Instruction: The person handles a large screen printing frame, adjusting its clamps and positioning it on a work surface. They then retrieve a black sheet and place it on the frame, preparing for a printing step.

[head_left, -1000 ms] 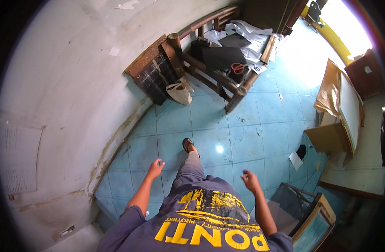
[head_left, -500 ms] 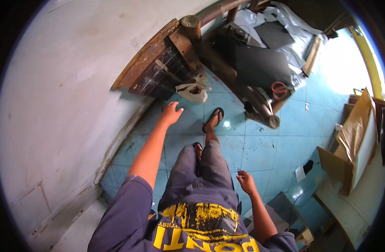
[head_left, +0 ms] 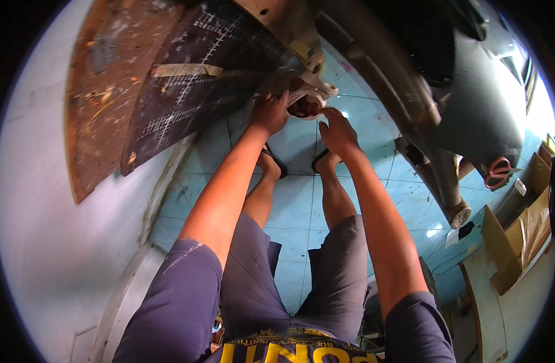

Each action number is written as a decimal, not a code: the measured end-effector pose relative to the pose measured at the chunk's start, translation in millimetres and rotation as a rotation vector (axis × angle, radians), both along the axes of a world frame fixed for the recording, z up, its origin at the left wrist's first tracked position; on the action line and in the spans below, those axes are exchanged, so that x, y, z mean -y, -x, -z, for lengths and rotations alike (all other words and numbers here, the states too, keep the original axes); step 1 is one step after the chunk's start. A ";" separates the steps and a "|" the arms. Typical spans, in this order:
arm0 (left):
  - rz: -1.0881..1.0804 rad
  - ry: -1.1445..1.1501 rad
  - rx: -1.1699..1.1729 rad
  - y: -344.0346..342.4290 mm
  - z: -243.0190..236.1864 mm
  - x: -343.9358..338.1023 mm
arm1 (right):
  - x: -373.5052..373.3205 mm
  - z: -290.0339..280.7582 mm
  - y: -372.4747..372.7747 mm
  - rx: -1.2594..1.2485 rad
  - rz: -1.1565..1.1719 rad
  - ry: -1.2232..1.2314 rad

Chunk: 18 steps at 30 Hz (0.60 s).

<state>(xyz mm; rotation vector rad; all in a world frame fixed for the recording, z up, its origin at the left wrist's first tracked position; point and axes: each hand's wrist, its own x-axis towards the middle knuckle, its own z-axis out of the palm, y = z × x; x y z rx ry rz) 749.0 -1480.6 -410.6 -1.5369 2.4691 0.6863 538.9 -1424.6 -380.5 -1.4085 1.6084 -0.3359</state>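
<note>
The left hand (head_left: pixel 270 114) is at the left side of a crumpled cream bag with a brown inside (head_left: pixel 318 92); I can't tell if it grips. The right hand (head_left: pixel 339 130) is by the other side, thumb and finger a little apart. The bag is by the lower right corner of a big dark board with white lines (head_left: pixel 192 91).

The step looks like reaching for the bag. Next seems to need a firm hold on both sides.

Shiny blue floor tiles (head_left: pixel 289 202) meet a dirty white wall (head_left: pixel 41 199) at their left edge. Red-handled scissors (head_left: pixel 500 173) are off to the right.
</note>
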 end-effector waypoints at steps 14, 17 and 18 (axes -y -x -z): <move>0.126 -0.398 -0.103 -41.2 33.3 3.3 | 31.0 70.6 -56.8 -0.458 -0.898 -0.063; -0.014 -0.315 -0.179 -50.9 48.6 -1.5 | 27.8 73.1 -61.3 -0.457 -0.863 -0.231; -0.044 -0.267 -0.156 -51.7 53.4 -3.7 | 28.0 72.0 -60.3 -0.411 -0.856 -0.285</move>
